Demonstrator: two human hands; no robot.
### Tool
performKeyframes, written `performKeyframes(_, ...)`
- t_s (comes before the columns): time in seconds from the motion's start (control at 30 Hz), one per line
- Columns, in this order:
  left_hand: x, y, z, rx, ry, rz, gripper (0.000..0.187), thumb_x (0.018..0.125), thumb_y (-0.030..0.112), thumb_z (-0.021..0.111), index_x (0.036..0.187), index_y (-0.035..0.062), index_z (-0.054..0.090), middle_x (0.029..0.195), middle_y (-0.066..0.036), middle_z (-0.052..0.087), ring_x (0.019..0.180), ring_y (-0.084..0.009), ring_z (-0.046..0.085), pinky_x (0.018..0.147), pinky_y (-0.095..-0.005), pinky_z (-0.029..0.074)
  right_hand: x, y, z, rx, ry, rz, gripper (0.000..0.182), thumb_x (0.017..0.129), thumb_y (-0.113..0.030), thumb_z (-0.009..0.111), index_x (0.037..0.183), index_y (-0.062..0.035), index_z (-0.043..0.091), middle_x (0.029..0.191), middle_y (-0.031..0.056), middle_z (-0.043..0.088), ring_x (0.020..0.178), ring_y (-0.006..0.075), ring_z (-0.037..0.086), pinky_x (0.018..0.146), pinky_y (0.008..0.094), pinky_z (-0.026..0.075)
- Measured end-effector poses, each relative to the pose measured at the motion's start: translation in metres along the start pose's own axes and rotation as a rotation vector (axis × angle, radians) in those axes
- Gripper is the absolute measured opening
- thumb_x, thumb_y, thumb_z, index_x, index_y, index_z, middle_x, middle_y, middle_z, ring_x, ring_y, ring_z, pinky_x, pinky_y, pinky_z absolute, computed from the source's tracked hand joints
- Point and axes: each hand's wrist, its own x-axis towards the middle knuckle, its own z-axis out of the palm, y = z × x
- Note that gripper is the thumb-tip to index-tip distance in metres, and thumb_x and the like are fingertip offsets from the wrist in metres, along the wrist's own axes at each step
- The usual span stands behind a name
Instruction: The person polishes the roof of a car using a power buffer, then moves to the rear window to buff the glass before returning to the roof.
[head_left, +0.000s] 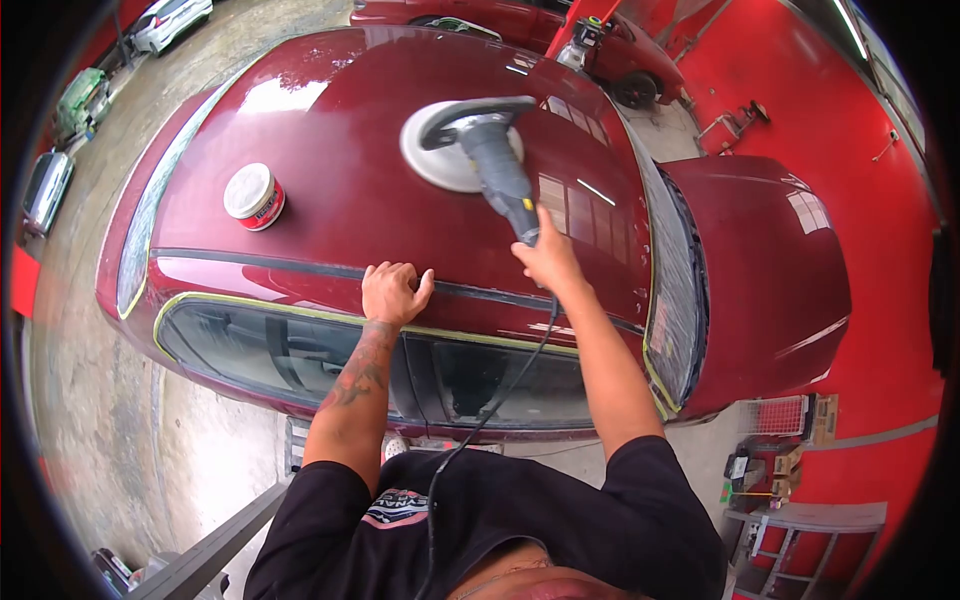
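On the car roof (340, 200), right hand (548, 258) clamps the polisher (490, 160) handle one-handed, pad flat mid-roof — left hand (392, 292) curled, braced on the roof edge. Risk: the cord (500, 385) could drag across paint, or the polisher could kick toward the compound tin (254, 196).

An auto body and detailing workshop: a dark red car (400, 200) stands on a concrete floor (100, 420) between red-painted walls (860, 120), an electric polisher (480, 150) and a tin of compound (253, 196) on its roof (masking tape edges the windows), another red car (560, 30) parked behind.
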Motion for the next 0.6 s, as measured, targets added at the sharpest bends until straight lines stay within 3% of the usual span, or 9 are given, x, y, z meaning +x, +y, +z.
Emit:
performKeyframes(0.07, 0.000, 0.001, -0.001, -0.018, 0.025, 0.014, 0.042, 0.086, 0.038, 0.074, 0.059, 0.0113, 0.057, 0.060, -0.004, 0.059, 0.068, -0.0271, 0.061, 0.071, -0.0427, 0.045, 0.002, 0.037, -0.017, 0.026, 0.081, 0.033, 0.083, 0.083, -0.017, 0.071, 0.158, -0.0164, 0.034, 0.103, 0.0274, 0.073, 0.075, 0.0339, 0.077, 0.062, 0.0435, 0.063)
performKeyframes(0.2, 0.000, 0.000, 0.001, -0.009, 0.048, 0.024, 0.042, 0.086, 0.038, 0.074, 0.059, 0.0114, 0.057, 0.060, -0.003, 0.059, 0.069, -0.0265, 0.061, 0.072, -0.0427, 0.046, -0.014, 0.092, -0.057, 0.109, 0.157, 0.161, 0.074, 0.083, -0.014, 0.073, 0.150, -0.0117, 0.041, 0.092, 0.0172, 0.072, 0.062, 0.0217, 0.072, 0.056, 0.0367, 0.061)
performKeyframes(0.37, 0.000, 0.002, -0.001, -0.004, 0.017, 0.013, 0.041, 0.087, 0.038, 0.073, 0.059, 0.0112, 0.058, 0.060, -0.003, 0.060, 0.070, -0.0269, 0.061, 0.072, -0.0427, 0.046, -0.053, 0.157, -0.093, 0.294, 0.336, 0.223, 0.066, 0.085, -0.002, 0.069, 0.145, -0.0078, 0.042, 0.086, 0.0128, 0.066, 0.054, 0.0193, 0.065, 0.049, 0.0371, 0.056)
performKeyframes(0.5, 0.001, 0.003, -0.002, 0.017, -0.027, 0.003, 0.042, 0.087, 0.041, 0.072, 0.059, 0.0125, 0.061, 0.061, -0.004, 0.062, 0.070, -0.0261, 0.063, 0.073, -0.0422, 0.046, -0.077, 0.180, -0.098, 0.363, 0.383, 0.257, 0.046, 0.086, -0.002, 0.069, 0.125, -0.0052, 0.045, 0.078, 0.0108, 0.062, 0.053, 0.0188, 0.064, 0.043, 0.0370, 0.054)
performKeyframes(0.6, 0.000, 0.002, 0.001, 0.010, -0.007, 0.008, 0.043, 0.087, 0.041, 0.072, 0.058, 0.0125, 0.060, 0.060, -0.004, 0.062, 0.069, -0.0261, 0.062, 0.072, -0.0423, 0.045, -0.087, 0.175, -0.093, 0.344, 0.379, 0.285, 0.055, 0.086, -0.002, 0.070, 0.134, -0.0056, 0.044, 0.080, 0.0111, 0.063, 0.054, 0.0186, 0.064, 0.046, 0.0361, 0.055)
